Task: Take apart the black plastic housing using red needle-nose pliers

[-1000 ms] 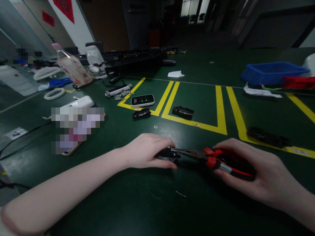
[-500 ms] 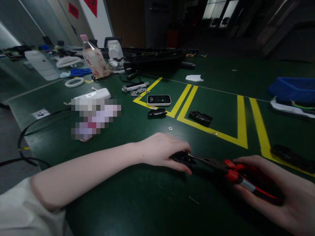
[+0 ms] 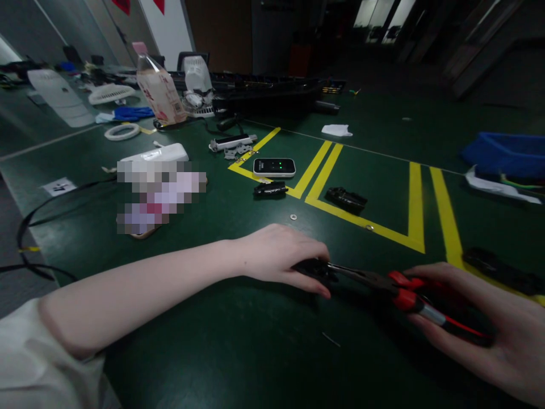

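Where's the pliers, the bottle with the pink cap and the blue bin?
Needle-nose pliers [image 3: 404, 300]: head view, on a red grip.
Pink-capped bottle [image 3: 159, 91]: head view, on its body.
Blue bin [image 3: 494, 159]: head view, on its side.

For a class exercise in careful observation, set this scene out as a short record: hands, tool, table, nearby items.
Left hand: grips a small black part
Right hand: holds red-handled pliers
Tool position: pliers point at the black part; grip unclear
Table: green, marked with yellow tape
Beyond the left hand: small metal ring, black-and-white device with green lights
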{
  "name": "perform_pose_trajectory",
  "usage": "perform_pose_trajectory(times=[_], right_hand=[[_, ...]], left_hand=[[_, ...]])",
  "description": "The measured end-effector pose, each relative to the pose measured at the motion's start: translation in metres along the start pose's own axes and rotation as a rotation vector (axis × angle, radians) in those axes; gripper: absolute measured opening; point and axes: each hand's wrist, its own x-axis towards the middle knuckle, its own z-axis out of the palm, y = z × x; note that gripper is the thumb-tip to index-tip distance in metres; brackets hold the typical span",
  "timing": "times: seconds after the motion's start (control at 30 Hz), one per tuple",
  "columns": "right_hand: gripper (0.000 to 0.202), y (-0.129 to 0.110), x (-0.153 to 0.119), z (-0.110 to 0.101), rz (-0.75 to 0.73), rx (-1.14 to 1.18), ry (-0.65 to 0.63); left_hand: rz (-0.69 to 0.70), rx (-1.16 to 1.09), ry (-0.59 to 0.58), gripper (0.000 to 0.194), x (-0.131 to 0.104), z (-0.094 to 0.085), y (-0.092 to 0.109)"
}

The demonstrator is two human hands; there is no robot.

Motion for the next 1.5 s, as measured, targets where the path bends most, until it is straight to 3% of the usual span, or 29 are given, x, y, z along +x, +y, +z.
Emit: perform_pose_trajectory(times=[0.3,0.53,0.9,1.1,1.2,1.3,1.4,1.5], right_hand=[[0.045,-0.008,0.0,0.001,-0.005,0.007,-0.001],[0.047,-0.003,0.004,-0.007,-0.01,0.042,-0.026],[0.044,-0.011,-0.001,-0.001,-0.026,0.043,-0.026],[0.044,-0.004,0.0,-0.002,-0.05,-0.01,0.042],[0.044,0.001,0.002,-0.004,-0.092,-0.044,0.087],[0.041,0.006,0.003,-0.006,-0.148,-0.052,0.106],[0.038,0.006,0.004,-0.007,-0.139,-0.05,0.114],[0.036,0.002,0.002,-0.007,-0.136,-0.057,0.129]], left_hand=[[0.001,0.076,0.009,0.044,-0.001,0.002,0.001],[0.015,0.002,-0.006,0.044,0.0,-0.001,0.001],[-0.002,-0.014,0.015,0.044,-0.002,0.0,0.003],[-0.182,-0.299,0.248,0.059,-0.004,-0.001,0.008],[-0.317,-0.59,0.363,0.066,-0.003,0.006,0.017],[-0.347,-0.884,0.534,0.069,0.0,0.014,0.028],[-0.354,-1.033,0.671,0.062,0.003,0.018,0.036],[-0.381,-1.021,0.722,0.041,0.003,0.017,0.04]])
